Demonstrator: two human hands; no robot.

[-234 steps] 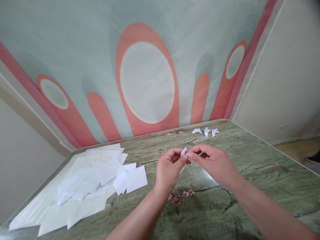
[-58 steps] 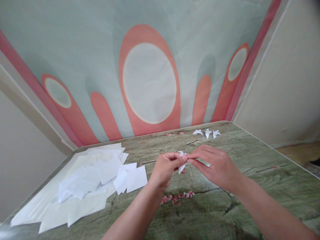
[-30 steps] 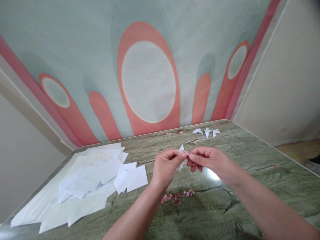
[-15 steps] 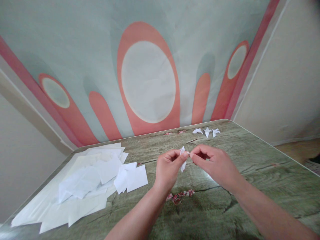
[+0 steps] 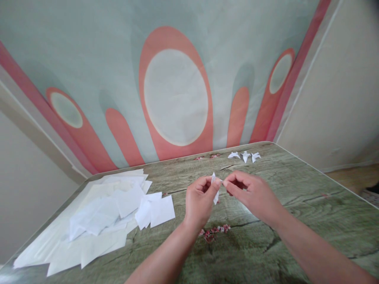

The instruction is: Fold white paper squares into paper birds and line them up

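Note:
A small folded white paper figure (image 5: 216, 195) is held above the table between my two hands. My left hand (image 5: 199, 199) pinches its body between thumb and fingers, with pointed ends showing above and below the thumb. My right hand (image 5: 251, 193) is closed in a pinch on a thin tip at the figure's right side. Part of the paper is hidden behind my left fingers. At the far edge of the table lie three folded paper birds (image 5: 245, 156), side by side.
The wood-patterned table (image 5: 296, 221) has printed pink blossoms. On the left lies a broad pile of white paper sheets (image 5: 89, 217), with small paper squares (image 5: 162, 211) at its right side. A wall with a painted backdrop (image 5: 177, 98) stands directly behind the table.
The paper figure has turned slightly in my left hand and shifted a little left. My right hand keeps its pinch on the tip. The birds and the paper pile are unchanged.

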